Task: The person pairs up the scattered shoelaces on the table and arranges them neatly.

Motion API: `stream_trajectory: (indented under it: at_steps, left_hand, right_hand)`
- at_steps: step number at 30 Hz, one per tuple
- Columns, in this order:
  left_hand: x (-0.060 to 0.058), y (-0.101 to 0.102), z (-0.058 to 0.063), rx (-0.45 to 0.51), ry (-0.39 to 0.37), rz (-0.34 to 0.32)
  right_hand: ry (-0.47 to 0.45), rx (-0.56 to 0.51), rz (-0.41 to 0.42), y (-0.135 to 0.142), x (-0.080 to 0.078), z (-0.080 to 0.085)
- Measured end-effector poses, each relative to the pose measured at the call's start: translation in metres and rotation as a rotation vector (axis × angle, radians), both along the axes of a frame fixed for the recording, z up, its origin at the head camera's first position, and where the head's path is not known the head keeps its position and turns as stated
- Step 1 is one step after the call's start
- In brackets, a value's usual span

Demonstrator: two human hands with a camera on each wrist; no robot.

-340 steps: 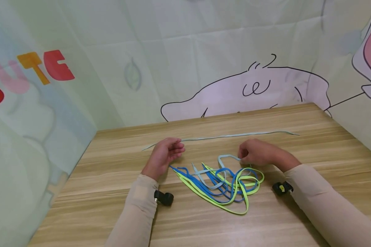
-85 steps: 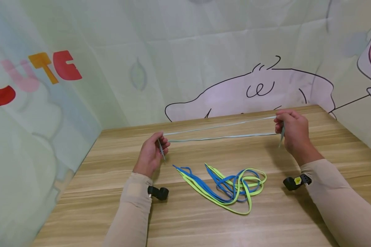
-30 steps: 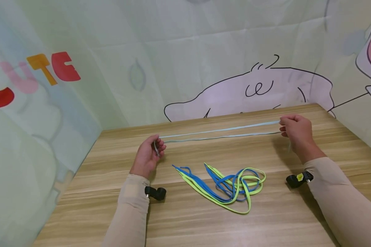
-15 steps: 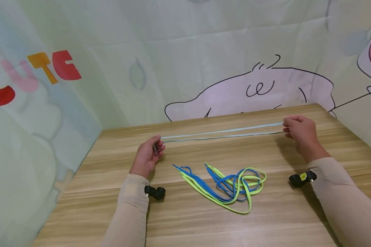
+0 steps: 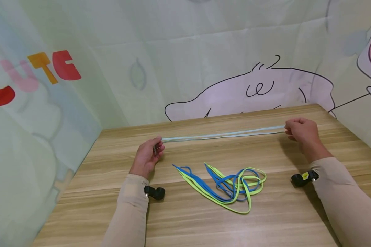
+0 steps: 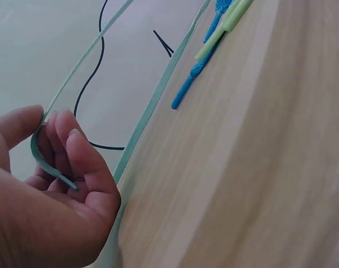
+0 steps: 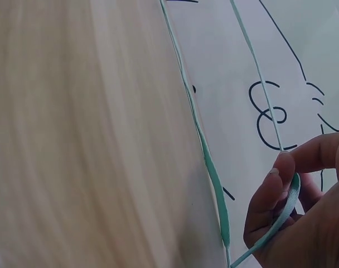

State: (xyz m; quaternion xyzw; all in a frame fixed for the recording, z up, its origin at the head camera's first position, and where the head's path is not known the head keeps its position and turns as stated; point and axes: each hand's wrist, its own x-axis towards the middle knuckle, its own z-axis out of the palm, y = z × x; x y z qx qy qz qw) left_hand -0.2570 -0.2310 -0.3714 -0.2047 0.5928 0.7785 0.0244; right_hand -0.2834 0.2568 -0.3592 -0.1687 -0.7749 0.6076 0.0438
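A light-blue shoelace (image 5: 253, 130) is stretched between both hands over the far part of the table. My left hand (image 5: 144, 156) pinches it near one end between thumb and forefinger; the short tip curls down into the palm in the left wrist view. At the other side my right hand (image 5: 304, 134) pinches the lace between thumb and fingertips, and its tail (image 7: 286, 215) loops below the fingers. Just below the held lace, a second light-blue shoelace (image 7: 186, 84) lies straight along the table, its ends hidden behind the hands.
In front of the hands, blue shoelaces (image 5: 216, 175) and yellow-green shoelaces (image 5: 246, 204) lie in a loose, looped heap on the wooden table (image 5: 185, 228). A printed cloth backdrop (image 5: 185, 75) stands behind and beside the table. Each wrist wears a small black camera.
Earlier the held lace lay among the heap, my right hand at it. It has since been lifted out and stretched; lately it has sunk closer to the lying lace as my right hand shifted right.
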Motion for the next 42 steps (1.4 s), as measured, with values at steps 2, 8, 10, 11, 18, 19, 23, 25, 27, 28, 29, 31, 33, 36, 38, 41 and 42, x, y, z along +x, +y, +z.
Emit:
stream_trajectory:
  at_steps: [2,8,10,11,18,19,23,25,27,28,29,31,33,36,38,41,42]
  left_hand:
    - [0.0003,-0.0007,-0.0008,0.001,-0.002,0.008]
    - [-0.0002,-0.0018,-0.0010,0.030,0.000,0.006]
    - [0.0001,-0.0018,-0.0006,0.033,0.001,-0.001]
    - [0.0006,-0.0018,-0.0005,0.032,0.000,-0.004]
    - [0.0019,-0.0024,-0.0030,0.000,0.021,-0.023]
    - [0.0020,-0.0023,-0.0032,-0.001,0.023,-0.022]
    - [0.0021,-0.0023,-0.0043,-0.002,0.018,-0.018]
    - [0.0020,-0.0018,-0.0045,-0.006,0.015,-0.017]
    - [0.0020,-0.0013,-0.0046,-0.010,0.016,-0.023]
    - [0.0020,-0.0010,-0.0047,-0.014,0.019,-0.027]
    - [0.0019,-0.0007,-0.0049,-0.014,0.021,-0.031]
    - [0.0017,-0.0001,-0.0053,-0.015,0.027,-0.042]
    - [0.0015,0.0004,-0.0061,-0.015,0.031,-0.046]
    - [0.0004,0.0002,-0.0070,-0.002,0.029,-0.048]
    - [-0.0003,0.0000,-0.0073,0.015,0.024,-0.040]
    - [-0.0014,-0.0004,-0.0072,0.049,0.024,-0.024]
    - [-0.0015,-0.0005,-0.0071,0.061,0.027,-0.017]
  right_hand:
    - [-0.007,0.013,0.009,0.0012,-0.0005,-0.0013]
    - [-0.037,0.036,0.016,0.0023,-0.0025,-0.0038]
    - [-0.042,0.036,0.018,0.0022,-0.0029,-0.0039]
    - [-0.042,0.037,0.021,0.0023,-0.0031,-0.0040]
    - [-0.059,0.048,0.055,0.0029,-0.0048,-0.0058]
    - [-0.059,0.052,0.059,0.0027,-0.0048,-0.0059]
    - [-0.062,0.074,0.080,0.0021,-0.0041,-0.0065]
    - [-0.068,0.086,0.089,0.0019,-0.0034,-0.0069]
    - [-0.071,0.096,0.095,0.0020,-0.0028,-0.0072]
    - [-0.070,0.098,0.097,0.0023,-0.0026,-0.0073]
    - [-0.067,0.101,0.098,0.0024,-0.0022,-0.0072]
    - [-0.061,0.104,0.099,0.0030,-0.0018,-0.0072]
    - [-0.059,0.106,0.101,0.0034,-0.0012,-0.0071]
    - [-0.062,0.103,0.102,0.0040,-0.0012,-0.0072]
    - [-0.062,0.097,0.104,0.0042,-0.0012,-0.0069]
    - [-0.061,0.092,0.107,0.0048,-0.0014,-0.0068]
    - [-0.059,0.092,0.108,0.0050,-0.0014,-0.0070]
